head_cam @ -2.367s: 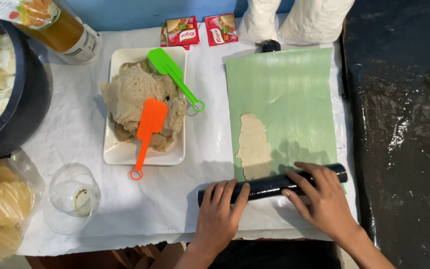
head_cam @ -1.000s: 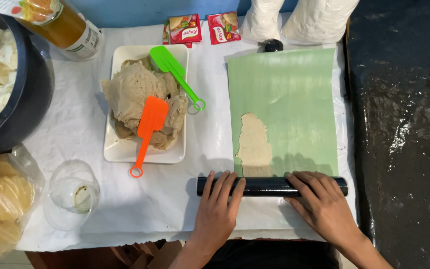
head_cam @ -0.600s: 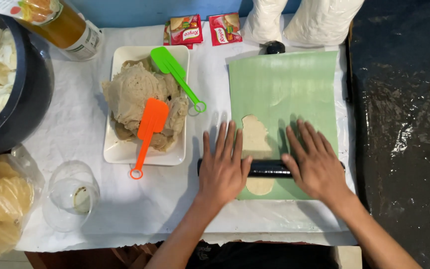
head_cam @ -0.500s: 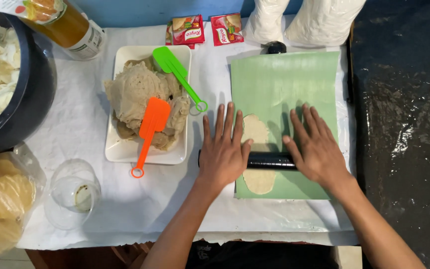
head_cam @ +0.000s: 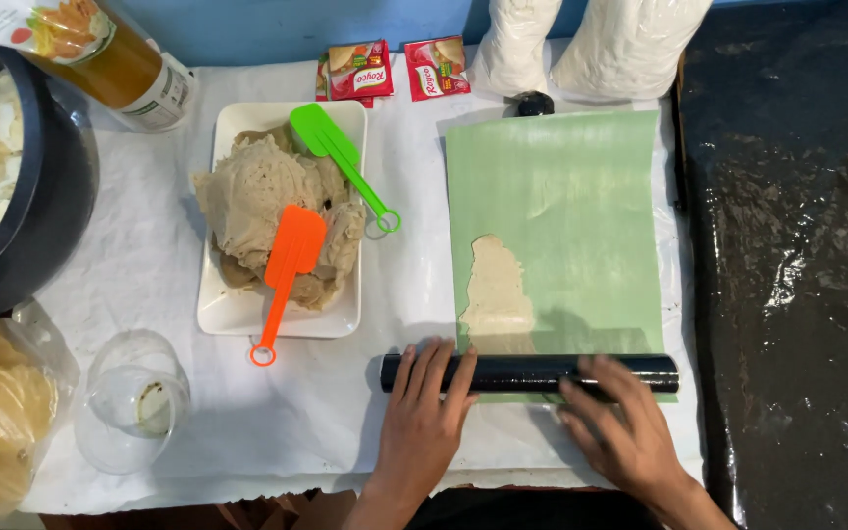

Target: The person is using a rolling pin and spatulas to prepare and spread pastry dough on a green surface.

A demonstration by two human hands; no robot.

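Both palms on the roller, near edge of the mat.
Left hand (head_cam: 422, 412) and right hand (head_cam: 623, 432) lie flat, fingers spread, on the black rolling pin (head_cam: 530, 373); it crosses the green sheet (head_cam: 561, 206), just below the dough smear (head_cam: 496, 294).

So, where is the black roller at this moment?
In the head view, the black roller lies crosswise on the near edge of the green sheet, right of the white plate, under the left hand and right hand.

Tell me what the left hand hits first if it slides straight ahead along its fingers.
The left hand already rests on the black roller; past it, probably the green sheet near the dough patch.
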